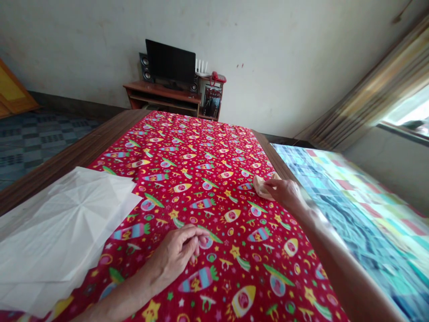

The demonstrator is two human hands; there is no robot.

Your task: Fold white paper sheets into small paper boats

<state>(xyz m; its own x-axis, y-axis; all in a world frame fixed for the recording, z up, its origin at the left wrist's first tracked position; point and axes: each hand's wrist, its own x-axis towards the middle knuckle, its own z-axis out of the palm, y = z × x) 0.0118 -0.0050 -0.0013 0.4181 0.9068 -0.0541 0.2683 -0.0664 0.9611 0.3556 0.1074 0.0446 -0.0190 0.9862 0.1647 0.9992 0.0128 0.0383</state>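
Note:
At the right side of the red patterned cloth (204,167), my right hand (286,192) pinches a small cream-coloured folded paper (261,185). The folded paper lies low on the cloth, partly covered by my fingers. Nearer to me, in the middle, my left hand (184,246) rests with its fingers curled together and nothing visible in them. On the left lies a stack of creased white paper sheets (67,214), the top one marked with fold lines that spread from one point.
Brown table edges (110,134) border the cloth. Beyond it, a wooden desk (161,93) bears a black monitor (170,62), speakers and a red telephone (217,78). To the right is a bed with a blue checked cover (311,188), below a curtain (368,85).

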